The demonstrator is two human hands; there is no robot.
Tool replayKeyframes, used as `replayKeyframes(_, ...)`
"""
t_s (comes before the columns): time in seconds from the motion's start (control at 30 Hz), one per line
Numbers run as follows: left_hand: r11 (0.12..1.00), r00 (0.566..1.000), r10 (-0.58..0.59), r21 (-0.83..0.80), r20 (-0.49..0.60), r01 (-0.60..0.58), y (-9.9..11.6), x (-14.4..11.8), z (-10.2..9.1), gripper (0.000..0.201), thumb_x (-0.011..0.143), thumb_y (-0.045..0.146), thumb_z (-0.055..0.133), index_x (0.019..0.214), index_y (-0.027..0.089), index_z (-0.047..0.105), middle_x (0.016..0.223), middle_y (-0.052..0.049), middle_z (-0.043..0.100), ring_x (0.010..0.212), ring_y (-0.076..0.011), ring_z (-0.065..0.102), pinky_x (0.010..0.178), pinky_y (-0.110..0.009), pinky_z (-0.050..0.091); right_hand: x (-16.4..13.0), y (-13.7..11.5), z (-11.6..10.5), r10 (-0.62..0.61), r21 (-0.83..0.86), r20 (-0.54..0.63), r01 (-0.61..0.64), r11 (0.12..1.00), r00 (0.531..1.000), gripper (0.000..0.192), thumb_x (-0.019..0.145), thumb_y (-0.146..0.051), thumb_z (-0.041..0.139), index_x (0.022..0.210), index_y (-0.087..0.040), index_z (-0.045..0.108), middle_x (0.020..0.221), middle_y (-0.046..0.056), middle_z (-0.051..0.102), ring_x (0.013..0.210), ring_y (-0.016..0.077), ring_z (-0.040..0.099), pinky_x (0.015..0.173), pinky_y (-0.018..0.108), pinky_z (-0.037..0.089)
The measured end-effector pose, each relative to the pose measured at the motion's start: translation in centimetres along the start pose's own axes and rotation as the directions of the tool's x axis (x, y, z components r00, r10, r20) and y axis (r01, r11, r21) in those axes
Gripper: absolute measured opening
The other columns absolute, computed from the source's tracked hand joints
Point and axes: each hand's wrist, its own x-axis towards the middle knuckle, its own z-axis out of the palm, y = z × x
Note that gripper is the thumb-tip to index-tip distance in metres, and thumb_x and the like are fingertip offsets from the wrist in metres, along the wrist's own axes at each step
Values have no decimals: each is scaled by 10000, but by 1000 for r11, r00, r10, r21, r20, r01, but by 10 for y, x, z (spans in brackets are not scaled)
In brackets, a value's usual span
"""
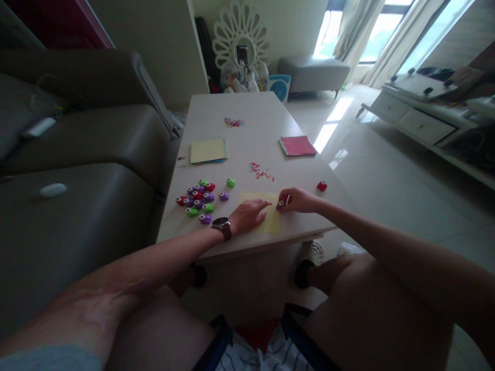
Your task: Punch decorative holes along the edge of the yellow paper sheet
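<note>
A sheet of yellow paper (274,222) lies near the front edge of the white table. My left hand (249,214), with a watch on the wrist, rests on this sheet, fingers stretched out. At the sheet's right edge, my right hand (296,200) grips a small purple craft punch (280,205) with a round white spot. Whether the paper is inside the punch's slot cannot be made out. Left of my left hand stand several more craft punches (198,196) in purple, green and red. A lone red punch (322,186) sits beyond my right hand.
Small red and pale paper bits (261,171) are scattered behind the sheet. Farther back lies another colourful heap (234,122). A stack of coloured paper (209,150) is at the left, a pink pad (298,146) at the right. A grey sofa (96,206) flanks the table (255,141).
</note>
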Motion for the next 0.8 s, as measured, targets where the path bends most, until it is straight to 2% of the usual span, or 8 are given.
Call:
replayKeyframes(0.17,1000,1000,-5,-7,4,5,0,0,1,351,977,208,545,1324,185,593,1114,-83,675,1026,-236,653,926,-380,511,-1,8,-22,-12,-102,-123,0,995,992,145,750,-234,734,873,-165,701,738,21,671,667,146,580,592,257,423)
replayKeyframes(0.27,1000,1000,5,-11,10,-5,0,1,0,361,979,200,535,1330,207,616,1092,-75,672,1003,-225,649,911,-367,513,-3,25,-41,40,-196,-224,-86,977,974,126,751,-218,725,865,-169,701,757,28,685,674,152,593,586,261,414)
replayKeyframes(0.33,1000,1000,17,-4,18,-17,0,1,-1,367,982,197,528,1333,224,632,1061,-70,666,967,-215,645,888,-355,513,-5,36,-51,71,-269,-251,-140,953,965,119,740,-206,725,851,-172,700,783,35,695,685,157,598,596,265,416)
replayKeyframes(0.5,999,999,36,28,28,-36,-2,1,0,324,996,229,527,1278,232,686,981,-67,645,874,-192,622,839,-334,506,-11,44,-62,189,-473,-250,-290,832,950,177,722,-263,725,888,-203,718,867,47,712,742,189,612,604,286,396)
replayKeyframes(0.63,999,1000,26,25,7,-26,-3,0,3,318,992,227,534,1263,235,700,968,-63,643,849,-186,603,827,-330,497,-17,40,-66,267,-552,-227,-349,757,937,240,728,-283,706,955,-210,733,924,63,717,791,223,628,613,309,402)
replayKeyframes(0.73,999,1000,-8,32,8,7,-2,0,2,316,996,243,527,1253,240,712,959,-65,639,846,-193,592,823,-339,489,-18,37,-66,156,-602,-245,-277,749,957,269,712,-223,708,979,-199,734,986,92,713,915,264,633,686,323,437)
replayKeyframes(0.8,998,999,-48,42,4,48,-1,0,2,316,988,249,535,1245,246,719,955,-69,637,856,-205,587,820,-353,483,-16,34,-62,20,-570,-244,-160,806,970,271,707,-180,703,978,-190,727,991,99,710,959,267,627,754,330,459)
